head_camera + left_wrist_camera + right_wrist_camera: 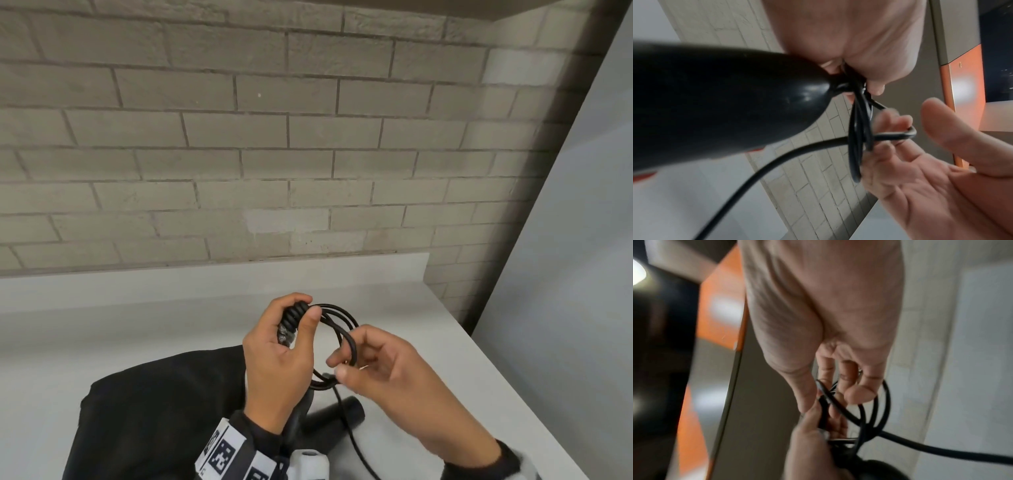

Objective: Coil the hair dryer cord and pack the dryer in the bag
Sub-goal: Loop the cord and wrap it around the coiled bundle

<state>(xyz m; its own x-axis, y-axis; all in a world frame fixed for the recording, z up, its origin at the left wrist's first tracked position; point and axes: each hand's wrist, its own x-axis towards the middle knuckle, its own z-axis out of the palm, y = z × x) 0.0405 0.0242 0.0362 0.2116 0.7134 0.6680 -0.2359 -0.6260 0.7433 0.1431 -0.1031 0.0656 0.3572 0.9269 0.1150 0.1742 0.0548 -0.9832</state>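
Coiling nears its end: your left hand [277,356] grips the looped cord [337,317] above the surface [137,325]; right-hand fingers [337,359] pinch a loop. The bag [154,411], at 7 o'clock, waits unpacked.

Hair dryer [342,414] black, glossy sheen in left wrist view; orange-red patch on body underside, blurred, possibly a switch. Cord [346,329] black, coiled loops and trailing length alike. Bag [154,411] plain black fabric, at near edge of counter. Counter [137,325] plain white. Wall [239,137] behind counter's far edge: pale grey-beige brick pattern, darker grey mortar lines. Left wrist band [233,455] white with black square marker pattern. Sleeve [507,466] at right wrist dark. Orange panel [966,97] with grey trim in wrist views.
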